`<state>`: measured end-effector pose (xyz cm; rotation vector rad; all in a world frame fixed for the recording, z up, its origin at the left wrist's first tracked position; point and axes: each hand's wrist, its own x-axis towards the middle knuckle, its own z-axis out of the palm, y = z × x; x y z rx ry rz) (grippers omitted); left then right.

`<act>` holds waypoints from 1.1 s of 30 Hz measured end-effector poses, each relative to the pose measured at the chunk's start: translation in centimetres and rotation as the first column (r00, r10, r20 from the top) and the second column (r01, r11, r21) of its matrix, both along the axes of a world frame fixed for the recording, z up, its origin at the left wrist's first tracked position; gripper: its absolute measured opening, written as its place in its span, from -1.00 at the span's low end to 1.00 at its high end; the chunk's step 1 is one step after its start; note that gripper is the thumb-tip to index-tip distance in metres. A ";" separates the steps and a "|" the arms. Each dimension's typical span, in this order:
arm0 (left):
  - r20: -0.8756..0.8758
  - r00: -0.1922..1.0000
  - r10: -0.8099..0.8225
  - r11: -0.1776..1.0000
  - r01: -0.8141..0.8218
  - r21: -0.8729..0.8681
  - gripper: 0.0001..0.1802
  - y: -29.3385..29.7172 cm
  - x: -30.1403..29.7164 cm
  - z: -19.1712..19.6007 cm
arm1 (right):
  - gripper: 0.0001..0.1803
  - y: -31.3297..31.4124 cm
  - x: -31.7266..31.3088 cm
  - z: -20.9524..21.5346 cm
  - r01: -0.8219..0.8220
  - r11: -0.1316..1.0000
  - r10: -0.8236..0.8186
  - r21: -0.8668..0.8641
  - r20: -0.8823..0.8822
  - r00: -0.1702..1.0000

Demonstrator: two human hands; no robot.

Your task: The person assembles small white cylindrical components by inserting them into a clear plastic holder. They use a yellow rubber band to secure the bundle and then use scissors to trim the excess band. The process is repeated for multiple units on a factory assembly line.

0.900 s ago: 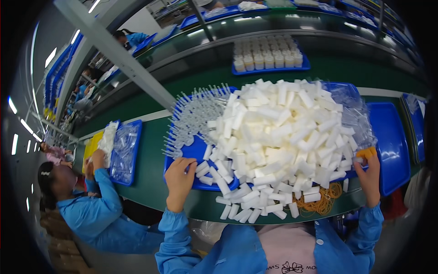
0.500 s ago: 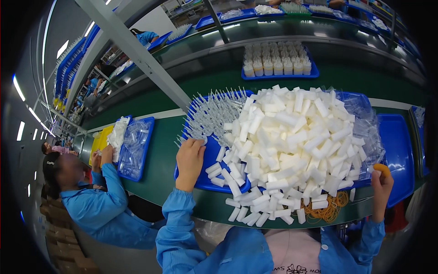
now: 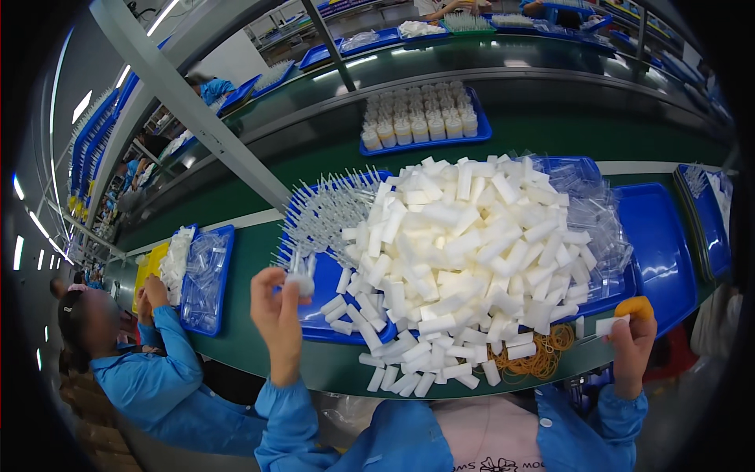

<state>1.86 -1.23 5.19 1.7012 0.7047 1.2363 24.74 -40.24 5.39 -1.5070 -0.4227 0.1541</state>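
My left hand (image 3: 277,318) is raised at the near left corner of a blue tray (image 3: 320,324). Its thumb and fingers pinch a translucent plastic part with a round base (image 3: 300,283). Beyond it stand many thin-stemmed grey-white plastic parts (image 3: 326,214). A high heap of white foam pieces (image 3: 472,244) spreads over the trays and spills onto the table's near edge. At the right, my right hand (image 3: 631,350), with a yellow finger cot (image 3: 635,307) on one finger, pinches a single white foam piece (image 3: 606,326).
Orange rubber bands (image 3: 543,355) lie by the near edge. Clear plastic pieces (image 3: 594,216) fill a tray behind the heap; a bare blue tray (image 3: 661,244) is right of it. Farther back sits a tray of white-topped containers (image 3: 421,118). A co-worker (image 3: 157,370) works at left.
My left hand has lifted back from the stemmed parts with one in its fingers. In my right hand a white foam piece now shows plainly. The whole view has shifted slightly.
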 end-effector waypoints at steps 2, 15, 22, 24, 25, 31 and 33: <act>0.083 0.995 -0.061 0.949 0.083 -0.304 -0.68 -4.2 -1.3 2.2 | -0.80 0.9 -0.7 0.3 -0.064 0.996 0.066 0.056 -0.036 0.997; 0.171 0.607 -0.776 0.515 0.766 -0.384 -0.68 -17.1 0.4 1.0 | -0.81 4.0 -3.6 0.5 -0.422 0.875 0.478 0.239 -0.287 0.830; 0.039 0.566 -0.823 0.511 0.770 -0.383 -0.73 -18.2 1.8 -0.2 | -0.82 4.1 -3.2 -1.2 -0.372 0.854 0.502 0.364 -0.384 0.775; 0.079 0.564 -0.822 0.485 0.766 -0.422 -0.74 -18.4 1.9 -0.1 | -0.82 4.1 -3.1 -1.4 -0.364 0.853 0.505 0.374 -0.416 0.756; 0.080 0.555 -0.828 0.475 0.769 -0.427 -0.74 -18.4 1.9 0.0 | -0.82 4.0 -3.1 -1.6 -0.355 0.854 0.501 0.379 -0.419 0.758; 0.043 0.539 -0.841 0.469 0.766 -0.439 -0.75 -18.3 2.0 0.2 | -0.81 4.0 -3.0 -2.1 -0.364 0.848 0.514 0.385 -0.429 0.743; -0.001 0.533 -0.846 0.481 0.763 -0.433 -0.76 -18.2 2.1 0.4 | -0.81 4.0 -3.0 -2.1 -0.387 0.842 0.527 0.376 -0.418 0.740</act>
